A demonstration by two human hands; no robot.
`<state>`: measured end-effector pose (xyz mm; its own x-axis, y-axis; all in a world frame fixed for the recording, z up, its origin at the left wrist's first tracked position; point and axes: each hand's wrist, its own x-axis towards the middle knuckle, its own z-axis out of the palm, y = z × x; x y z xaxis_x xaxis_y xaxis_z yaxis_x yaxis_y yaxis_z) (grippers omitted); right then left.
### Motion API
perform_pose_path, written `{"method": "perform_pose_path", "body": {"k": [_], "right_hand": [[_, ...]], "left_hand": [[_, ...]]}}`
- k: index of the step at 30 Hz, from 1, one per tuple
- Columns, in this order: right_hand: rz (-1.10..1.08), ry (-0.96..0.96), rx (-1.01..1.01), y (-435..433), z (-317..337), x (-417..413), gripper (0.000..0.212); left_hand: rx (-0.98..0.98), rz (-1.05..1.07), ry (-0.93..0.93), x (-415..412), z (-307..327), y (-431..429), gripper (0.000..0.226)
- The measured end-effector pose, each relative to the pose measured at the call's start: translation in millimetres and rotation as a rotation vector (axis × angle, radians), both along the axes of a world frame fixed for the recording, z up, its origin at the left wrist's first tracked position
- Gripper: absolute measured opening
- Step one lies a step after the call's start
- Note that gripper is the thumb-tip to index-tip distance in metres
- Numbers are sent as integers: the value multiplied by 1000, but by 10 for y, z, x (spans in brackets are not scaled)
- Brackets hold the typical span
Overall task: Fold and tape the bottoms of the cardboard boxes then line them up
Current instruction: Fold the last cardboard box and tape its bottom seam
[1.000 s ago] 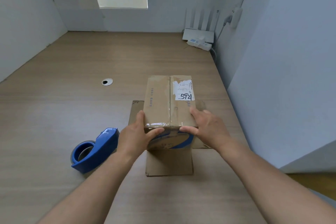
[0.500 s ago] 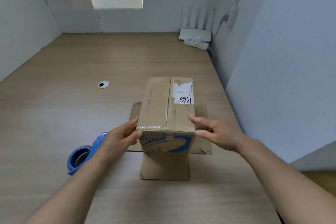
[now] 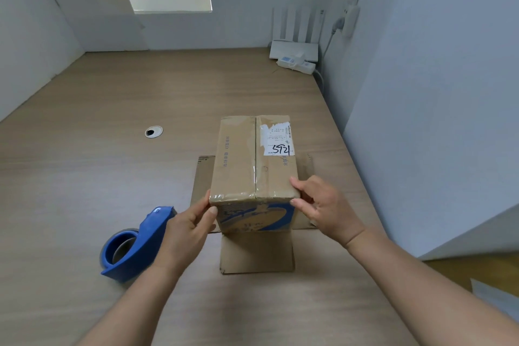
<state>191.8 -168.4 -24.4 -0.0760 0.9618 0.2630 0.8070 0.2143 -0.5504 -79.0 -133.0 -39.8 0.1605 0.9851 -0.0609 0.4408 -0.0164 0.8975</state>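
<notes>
Cardboard box (image 3: 252, 160) stands on surface (image 3: 112, 177), bottom up w/ flaps folded & seam taped, L hand (image 3: 186, 229) and R hand (image 3: 323, 208) gripping its near corners; prob. only lining up left, tape dispenser (image 3: 137, 244) idle beside it.

1 brown cardboard box (image 3: 254, 160) | 1 blue plastic tape dispenser (image 3: 134, 247), left of box | 1 round metal grommet (image 3: 154, 132), left of box | 1 white router (image 3: 293, 50), behind box

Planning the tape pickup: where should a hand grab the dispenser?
Take the dispenser by its long blue body, left hand coming from above. The body runs from its round end toward the box, and that hand is right beside it.
</notes>
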Motion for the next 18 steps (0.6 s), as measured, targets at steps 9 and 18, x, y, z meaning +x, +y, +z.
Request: {"method": "perform_pose_path", "body": {"k": [9, 18], "right_hand": [[3, 78, -242, -47, 117, 82, 49], [118, -144, -62, 150, 131, 153, 13]], "left_hand": [[-25, -10, 6, -198, -45, 166, 21], [104, 22, 209, -112, -28, 130, 22]]}}
